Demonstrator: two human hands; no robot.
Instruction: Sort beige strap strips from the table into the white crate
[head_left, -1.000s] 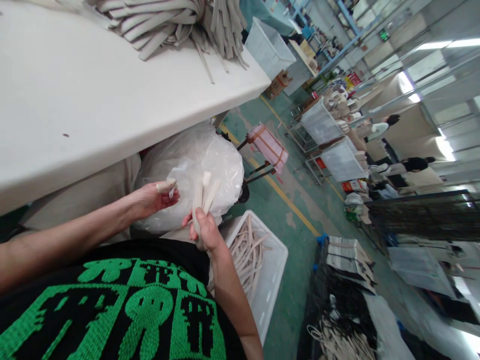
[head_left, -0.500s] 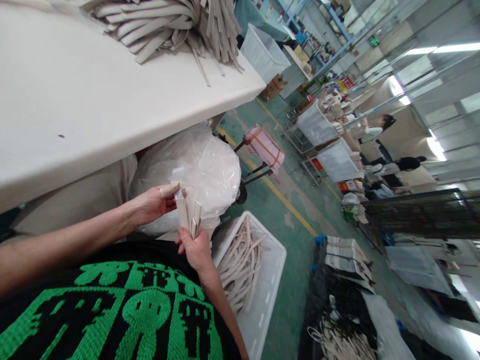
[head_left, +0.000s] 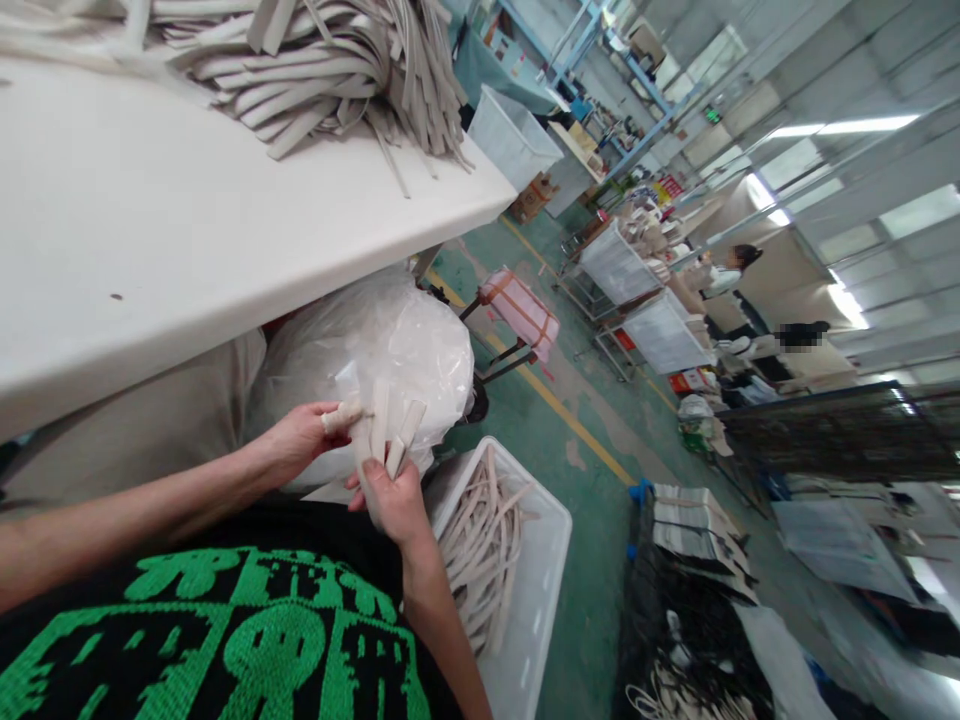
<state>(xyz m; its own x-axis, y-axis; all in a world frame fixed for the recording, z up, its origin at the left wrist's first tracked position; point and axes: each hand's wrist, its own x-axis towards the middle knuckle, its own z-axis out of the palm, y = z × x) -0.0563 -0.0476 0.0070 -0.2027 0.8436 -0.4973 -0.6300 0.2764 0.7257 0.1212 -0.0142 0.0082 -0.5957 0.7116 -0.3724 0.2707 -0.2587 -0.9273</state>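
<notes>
My right hand (head_left: pixel 396 498) is closed round several short beige flat strips (head_left: pixel 381 412), which fan upward from between its thumb and fingers. To its left, my left hand (head_left: pixel 311 437) has its fingers pinched at the edge of the leftmost strip. A beige wrap covers one of that hand's fingertips. Just behind the strips bulges a large clear plastic bag (head_left: pixel 431 345) with pale contents. By my right forearm stands a white plastic bin (head_left: pixel 551 540), and long beige strips (head_left: pixel 480 545) lie tangled in it.
A white-covered table (head_left: pixel 150 220) spans the upper left, with a heap of long beige strips (head_left: pixel 300 85) at its far side. Beyond the bag is a pink-covered stool (head_left: pixel 521 308). Dark bundles (head_left: pixel 675 590) lie at the lower right. People (head_left: pixel 727 275) are farther back among white bins.
The strips in my right hand are spread wider apart. My left hand has moved slightly down and left, along the leftmost strip. The whole view has shifted a little.
</notes>
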